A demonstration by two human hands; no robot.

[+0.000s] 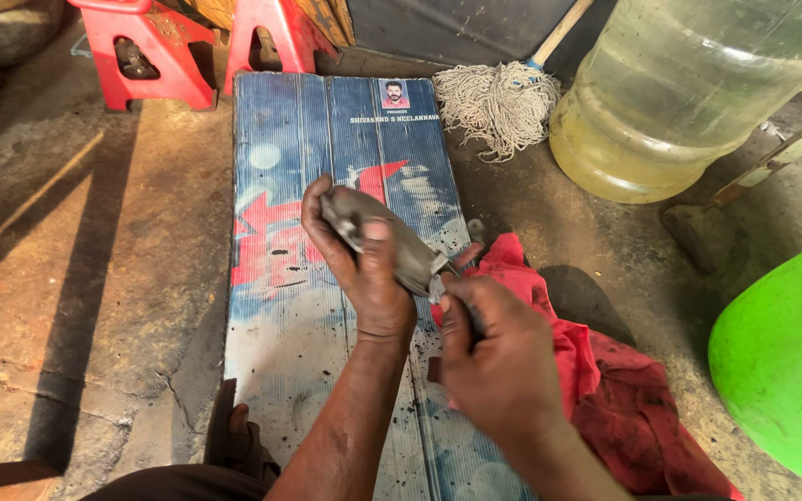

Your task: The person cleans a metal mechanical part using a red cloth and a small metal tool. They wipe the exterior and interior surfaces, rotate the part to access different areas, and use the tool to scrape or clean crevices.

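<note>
— How many things can you see down there?

— One grey metal part [390, 243], long and flat with rounded ends. The left hand [364, 269] has it, with the fingers [317, 218] wrapped round the far end and the thumb pressed on top. It is up in the air, just over one blue and red printed board [327, 139] that lies on the floor.

— Which way does the part point?

— Its long side runs slanted, from up on the left down to the right. The low end points at the right hand [498, 357].

— What is the right hand doing?

— Its fingers are closed tight round a small tool [440, 283]. Just the tip shows, and it touches the low end of the part. I cannot tell what kind of tool it is.

— What else is there?

— One red cloth [596, 380], crumpled on the floor beside the board under the right hand. One big clear water jug [689, 93] at the back, near one string mop [498, 102]. Two red plastic stools [155, 46] at the far end of the board. One bright green thing [786, 362] at the right edge.
</note>
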